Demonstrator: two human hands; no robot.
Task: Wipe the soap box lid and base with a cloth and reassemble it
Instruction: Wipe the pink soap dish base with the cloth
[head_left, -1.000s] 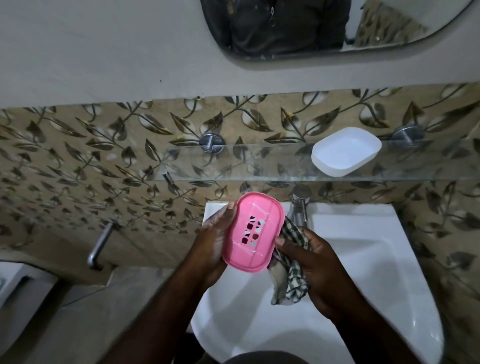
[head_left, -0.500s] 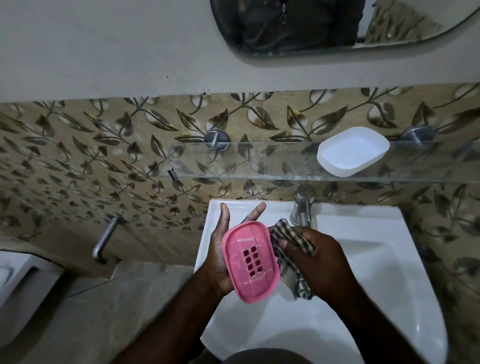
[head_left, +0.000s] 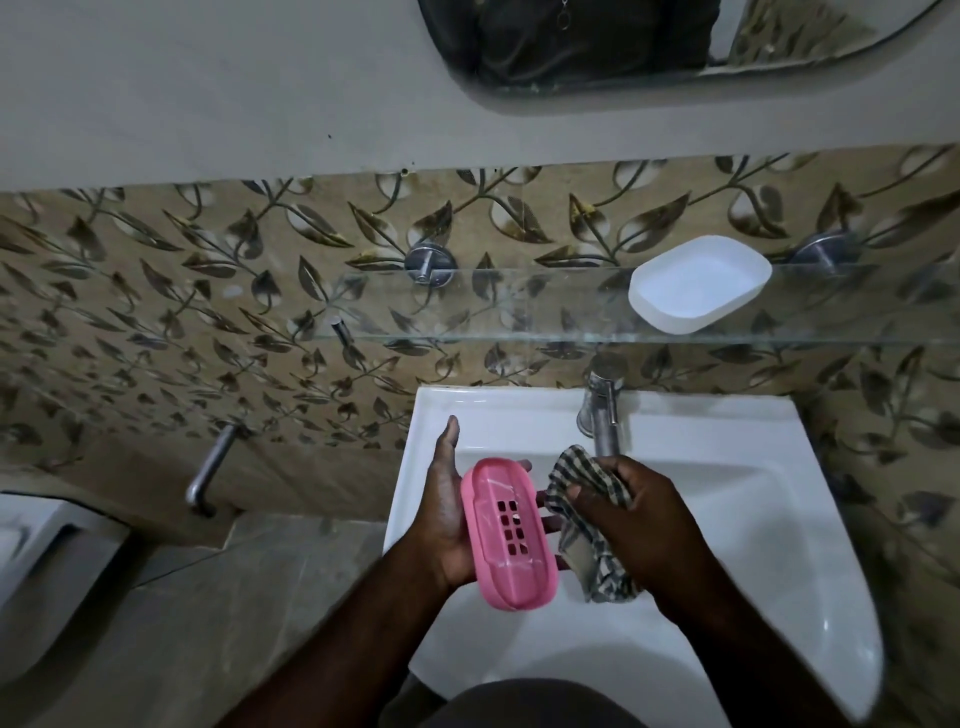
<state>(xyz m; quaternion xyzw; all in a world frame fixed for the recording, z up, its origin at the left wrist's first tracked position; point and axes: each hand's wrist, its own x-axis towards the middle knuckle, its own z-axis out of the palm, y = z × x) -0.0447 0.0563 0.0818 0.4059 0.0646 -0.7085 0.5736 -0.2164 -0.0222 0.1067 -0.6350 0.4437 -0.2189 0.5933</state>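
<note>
My left hand (head_left: 444, 512) cradles the pink soap box base (head_left: 509, 532) over the white sink, its slotted inside face turned up and toward me. The thumb stands up along the base's left edge, and fingertips show past its right edge. My right hand (head_left: 636, 525) is closed on a checked cloth (head_left: 587, 519), which hangs just to the right of the base, close to it. The white soap box lid (head_left: 698, 283) lies open side up on the glass shelf (head_left: 519, 332) at the upper right, away from both hands.
A white washbasin (head_left: 753, 493) lies under my hands, with a chrome tap (head_left: 602, 410) at its back edge just beyond the cloth. A mirror (head_left: 597, 47) hangs above. A metal handle (head_left: 208, 470) juts from the left wall. A white fixture (head_left: 31, 571) sits at the lower left.
The pink base has come down and toward me and tilted flatter in my left hand. My right hand with the cloth has drawn off to the right of the base.
</note>
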